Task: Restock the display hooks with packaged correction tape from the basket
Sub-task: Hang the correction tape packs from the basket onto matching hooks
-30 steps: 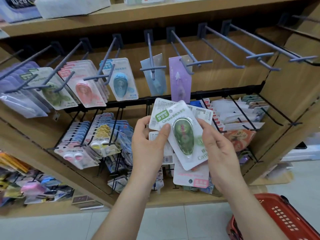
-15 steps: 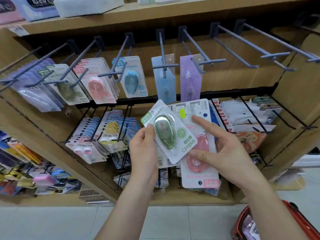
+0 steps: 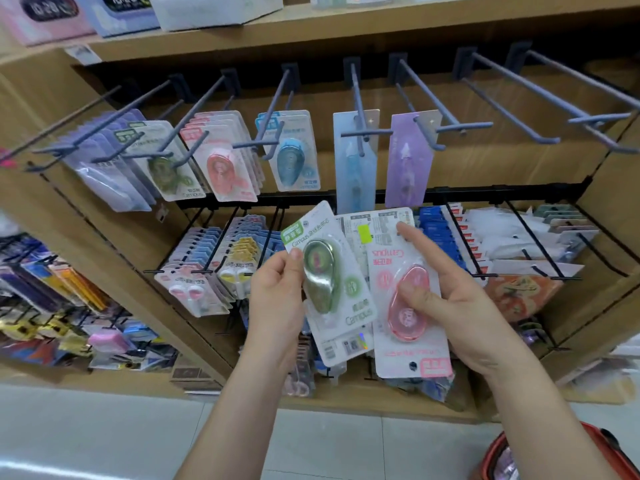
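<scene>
Just below the black rail [image 3: 485,192], the left hand [image 3: 273,306] pinches the green correction tape pack [image 3: 323,275] by its edge, held apart for hanging, I judge. The right hand [image 3: 460,306] grips the inverted pink pack [image 3: 403,323], perhaps with others behind.

The green package [image 3: 332,282] carries "Campus" twice, under its top label and at its lower corner. The pink package [image 3: 408,306] shows "Campus" upside down. A hanging green pack [image 3: 166,168] also reads "Campus". The clock box [image 3: 48,10] shows "10:2", with the last digit blurred.
</scene>
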Action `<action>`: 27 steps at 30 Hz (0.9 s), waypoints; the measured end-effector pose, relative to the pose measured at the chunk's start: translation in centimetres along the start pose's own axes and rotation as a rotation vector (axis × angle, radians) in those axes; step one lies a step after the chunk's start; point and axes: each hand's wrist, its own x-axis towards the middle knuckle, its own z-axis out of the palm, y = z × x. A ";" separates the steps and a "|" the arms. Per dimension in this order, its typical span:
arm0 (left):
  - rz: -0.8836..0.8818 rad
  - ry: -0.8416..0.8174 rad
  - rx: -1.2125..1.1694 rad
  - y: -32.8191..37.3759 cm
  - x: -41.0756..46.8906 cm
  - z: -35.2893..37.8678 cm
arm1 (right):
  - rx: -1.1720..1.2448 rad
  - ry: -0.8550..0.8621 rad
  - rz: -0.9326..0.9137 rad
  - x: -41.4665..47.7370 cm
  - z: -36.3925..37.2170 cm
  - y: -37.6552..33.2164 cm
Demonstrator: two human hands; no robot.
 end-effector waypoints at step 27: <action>0.271 0.278 -0.040 6.6 9.2 -19.5 | -0.296 0.147 -0.129 6.1 19.1 -0.4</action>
